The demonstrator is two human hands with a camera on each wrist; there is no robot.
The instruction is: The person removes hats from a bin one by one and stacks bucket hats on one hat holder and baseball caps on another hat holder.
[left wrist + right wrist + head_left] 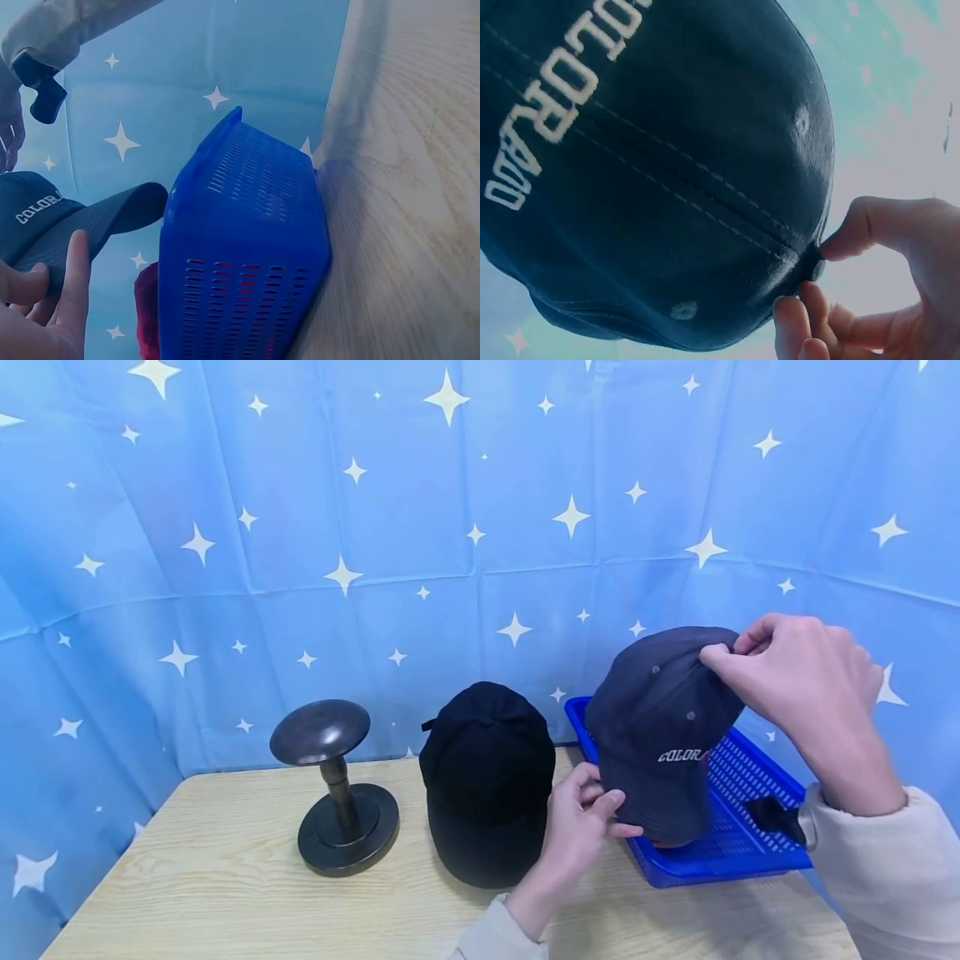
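The right hand [813, 672] pinches the crown top of a navy cap [652, 718] between thumb and fingers. The left hand [573, 827] pinches the same cap's brim, its index finger extended. The cap, lettered in white, is held tilted, brim down, over the blue basket [720, 866]. A dark red item [148, 307] shows at the basket's rim. On the table [187, 868], a black cap [487, 785] sits between the basket and a dark pedestal stand [343, 802].
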